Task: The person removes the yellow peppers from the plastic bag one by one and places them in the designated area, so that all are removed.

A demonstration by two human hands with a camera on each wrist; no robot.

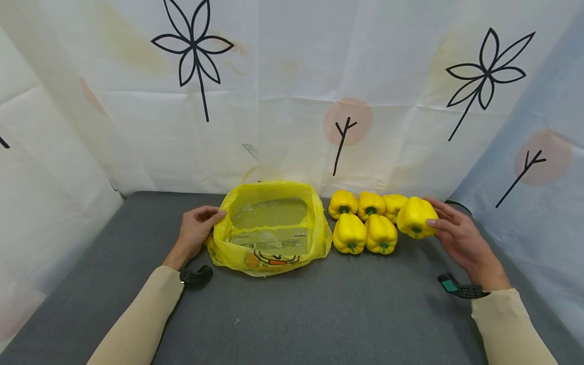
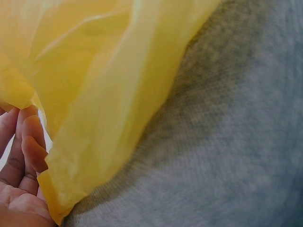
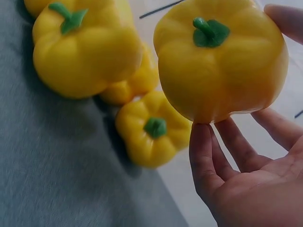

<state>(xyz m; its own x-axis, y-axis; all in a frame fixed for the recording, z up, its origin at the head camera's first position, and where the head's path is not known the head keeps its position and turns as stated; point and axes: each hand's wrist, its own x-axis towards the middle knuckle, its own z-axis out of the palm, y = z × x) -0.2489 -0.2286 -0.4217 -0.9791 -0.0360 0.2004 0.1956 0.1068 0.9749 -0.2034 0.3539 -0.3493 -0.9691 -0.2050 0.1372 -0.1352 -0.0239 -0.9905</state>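
Note:
My left hand (image 1: 197,229) pinches the left rim of a yellow plastic bag (image 1: 269,262) that stands with its mouth spread wide. In the left wrist view, the bag's side (image 2: 94,109) hangs from the fingertips (image 2: 33,127). Inside the bag lies a clear plastic lining or packet (image 1: 274,238) with small print. On the right, my right hand (image 1: 465,243) grips a yellow bell pepper (image 1: 416,218) between thumb and fingers. The right wrist view shows this pepper (image 3: 220,71) raised, its green stem towards the camera.
Several more yellow bell peppers (image 1: 350,233) sit in two rows right of the bag, near the back edge of the grey table (image 1: 342,314). A white curtain (image 1: 292,137) with flower drawings hangs behind. Black bands (image 1: 196,277) circle both wrists.

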